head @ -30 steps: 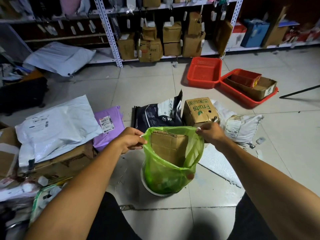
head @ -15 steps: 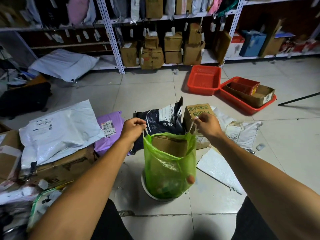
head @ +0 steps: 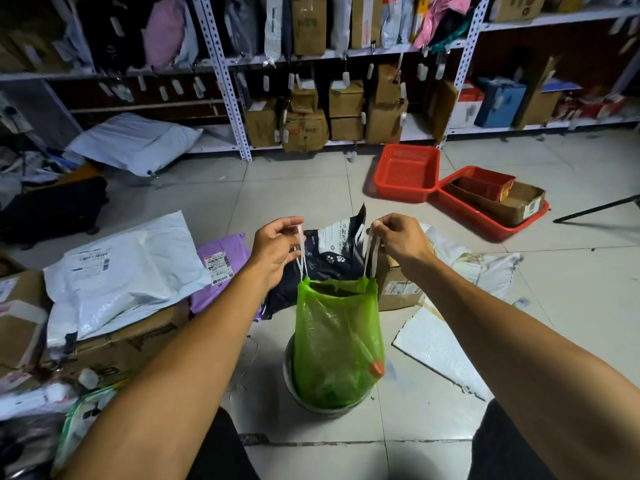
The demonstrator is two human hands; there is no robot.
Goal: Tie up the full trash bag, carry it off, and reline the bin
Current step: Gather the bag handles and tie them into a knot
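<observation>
A full translucent green trash bag (head: pixel 337 344) stands tall in a small round white bin (head: pixel 313 405) on the tiled floor, stretched upward with its mouth narrowed. Two white drawstring loops come out of the bag's top corners. My left hand (head: pixel 275 245) pinches the left drawstring (head: pixel 302 258) above the bag. My right hand (head: pixel 398 239) pinches the right drawstring (head: pixel 370 252). Both strings are pulled taut and upward. Cardboard and other rubbish show through the plastic.
Behind the bag lie a dark pet-food pouch (head: pixel 329 258) and a cardboard box (head: pixel 398 289). White and purple mailers (head: pixel 121 271) and flattened cartons lie at the left. Red baskets (head: pixel 408 171) sit at the back right before shelves of parcels. A white foam sheet (head: pixel 436 348) lies at the right.
Both hands have risen, drawing the white drawstrings out of the rim. The bag's mouth has closed in and the bag has stretched taller out of the bin.
</observation>
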